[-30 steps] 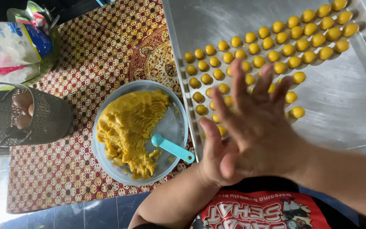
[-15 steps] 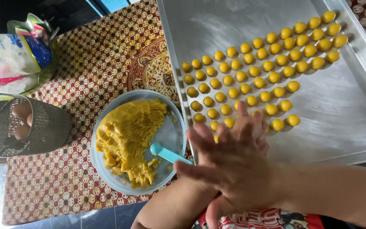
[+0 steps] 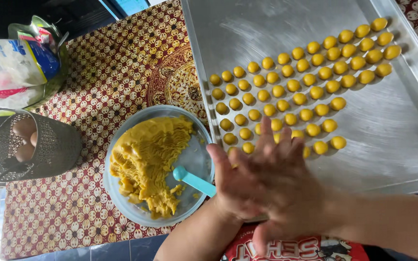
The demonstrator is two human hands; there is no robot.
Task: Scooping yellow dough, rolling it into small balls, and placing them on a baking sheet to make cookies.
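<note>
Far left there's a dark mesh basket [image 3: 30, 147] with a couple of eggs in it, and above it a plastic bag [image 3: 13, 63] of something white. They sit on a surface covered by a red patterned cloth [image 3: 107, 77]. Next over is a pale blue bowl [image 3: 194, 157] with a big lump of yellow dough [image 3: 146, 154] and a teal spoon [image 3: 192, 180] lying in it. Just right of the bowl, both hands are pressed flat palm to palm, right hand [image 3: 276, 186] on top, left hand [image 3: 233, 205] mostly hidden underneath. Fingers are straight, not curled, and I can't tell if there's anything between the palms. They hover over the near edge of a big metal tray [image 3: 393, 125] lined with rows of little dough balls [image 3: 296, 87].
</note>
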